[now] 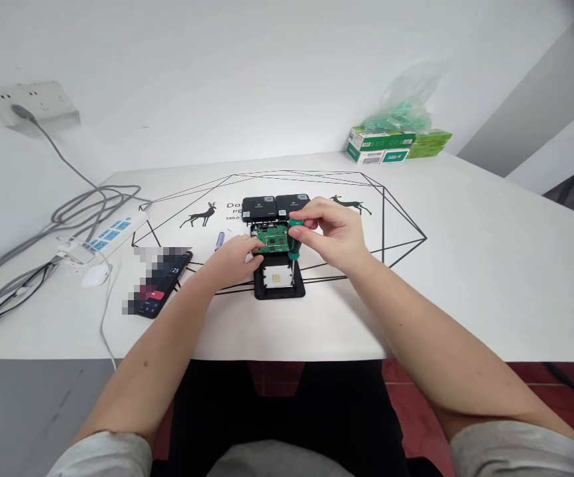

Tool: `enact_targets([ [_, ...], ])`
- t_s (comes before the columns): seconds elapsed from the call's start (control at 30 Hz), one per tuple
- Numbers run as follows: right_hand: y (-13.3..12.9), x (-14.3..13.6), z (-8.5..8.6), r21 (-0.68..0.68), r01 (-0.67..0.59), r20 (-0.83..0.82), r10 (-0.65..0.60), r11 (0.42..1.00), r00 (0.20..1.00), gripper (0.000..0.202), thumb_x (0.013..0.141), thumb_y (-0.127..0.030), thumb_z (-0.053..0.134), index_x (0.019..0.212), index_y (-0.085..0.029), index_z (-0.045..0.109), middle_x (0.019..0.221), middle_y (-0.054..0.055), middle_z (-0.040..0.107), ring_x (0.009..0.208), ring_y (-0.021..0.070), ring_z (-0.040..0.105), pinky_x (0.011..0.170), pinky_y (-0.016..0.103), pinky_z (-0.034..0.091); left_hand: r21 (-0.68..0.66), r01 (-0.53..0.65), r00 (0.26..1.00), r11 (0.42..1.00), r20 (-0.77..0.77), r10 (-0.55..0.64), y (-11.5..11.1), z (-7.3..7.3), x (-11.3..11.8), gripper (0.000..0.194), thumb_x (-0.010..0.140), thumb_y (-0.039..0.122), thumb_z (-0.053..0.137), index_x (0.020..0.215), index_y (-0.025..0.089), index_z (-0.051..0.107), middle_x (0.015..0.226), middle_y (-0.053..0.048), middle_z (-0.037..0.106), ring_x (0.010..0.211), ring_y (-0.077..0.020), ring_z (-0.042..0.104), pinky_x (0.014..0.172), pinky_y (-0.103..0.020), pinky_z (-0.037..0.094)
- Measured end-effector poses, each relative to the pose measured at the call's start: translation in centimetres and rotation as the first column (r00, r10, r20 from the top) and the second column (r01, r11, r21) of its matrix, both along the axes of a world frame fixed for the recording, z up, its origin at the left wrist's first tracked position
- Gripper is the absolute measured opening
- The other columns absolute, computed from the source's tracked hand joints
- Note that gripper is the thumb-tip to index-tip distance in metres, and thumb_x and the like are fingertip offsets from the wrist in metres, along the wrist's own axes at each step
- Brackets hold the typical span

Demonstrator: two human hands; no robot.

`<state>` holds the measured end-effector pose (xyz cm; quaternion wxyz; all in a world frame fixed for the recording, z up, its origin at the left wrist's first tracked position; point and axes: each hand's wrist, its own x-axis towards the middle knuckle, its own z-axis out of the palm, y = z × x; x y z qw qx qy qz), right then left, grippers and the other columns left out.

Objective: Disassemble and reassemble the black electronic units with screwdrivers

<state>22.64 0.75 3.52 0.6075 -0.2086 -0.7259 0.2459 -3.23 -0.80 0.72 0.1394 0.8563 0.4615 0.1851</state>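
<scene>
Screwdriver [294,248], green and black, stands nearly upright at the middle of the table, its slim shaft pointing down to the right side of a pale metal plate [278,277] set in a black tray [259,289]. We cannot tell whether the tip is seated in a screw. Just beyond lies a green circuit board [273,240] in a dark housing.

Our right hand [335,233] pinches the handle between thumb and fingers. Our left hand [237,260] lies at the board's left side, index finger and thumb apart; whether they grip the edge we cannot tell.

To work well here, we would judge it best to keep the shaft square to the plate, press lightly while turning, and brace the tray, since a slip could scratch the board.

Behind the board, two black boxes [260,208] leave us little room for reaching forward. On our left, a phone [168,283] lies near our forearm, with a power strip [113,233] and cables farther out. The white table [476,265] is open to our right, with green-and-white cartons [379,147] well back; its front edge runs between us and the tray.
</scene>
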Motion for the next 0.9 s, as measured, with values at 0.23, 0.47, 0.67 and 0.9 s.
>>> enact_targets([
  [0.23,-0.2,-1.0,-1.1,-0.116,-0.019,-0.115,0.006,0.993,0.993,0.036,0.081,-0.048,0.094,0.091,-0.028,0.066,0.12,0.004,0.071,0.089,0.0192,0.072,0.073,0.04,0.063,-0.061,-0.005,1.0,0.998,-0.005,0.005,-0.4,0.4,0.1,0.027,0.102,0.032,0.058,0.122,0.022,0.074,0.112,-0.008,0.072,0.107,-0.0282,0.069,0.099,-0.046,0.059],
  [0.47,-0.8,-1.2,-1.7,0.036,0.159,-0.049,-0.157,0.987,0.986,0.028,0.084,-0.041,0.093,0.095,-0.028,0.071,0.11,0.005,0.084,0.084,0.0218,0.079,0.068,0.039,0.064,-0.043,-0.169,0.98,0.985,-0.109,0.164,0.0,-0.1,-0.8,0.055,0.106,0.051,0.054,0.15,0.019,0.06,0.146,-0.016,0.064,0.141,-0.039,0.056,0.12,-0.056,0.046],
  [0.67,-0.7,-0.6,-0.9,0.203,0.067,0.068,-0.082,0.977,0.994,0.022,0.104,-0.032,0.062,0.111,-0.033,0.083,0.119,0.006,0.086,0.108,0.0279,0.082,0.094,0.053,0.066,-0.222,-0.162,0.975,0.962,-0.184,0.122,0.0,-0.9,-1.3,0.091,0.1,0.071,0.06,0.171,0.019,0.037,0.176,-0.02,0.042,0.163,-0.0463,0.036,0.13,-0.064,0.032],
  [0.9,-0.2,-0.5,-0.4,0.122,0.007,0.135,-0.023,0.992,0.991,0.02,0.1,-0.038,0.07,0.117,-0.032,0.078,0.103,0.005,0.08,0.09,0.023,0.07,0.08,0.044,0.06,-0.284,-0.222,0.962,0.933,-0.217,0.163,0.2,-1.5,-1.6,0.1,0.099,0.08,0.054,0.174,0.017,0.034,0.184,-0.022,0.025,0.171,-0.0469,0.02,0.133,-0.067,0.027],
])
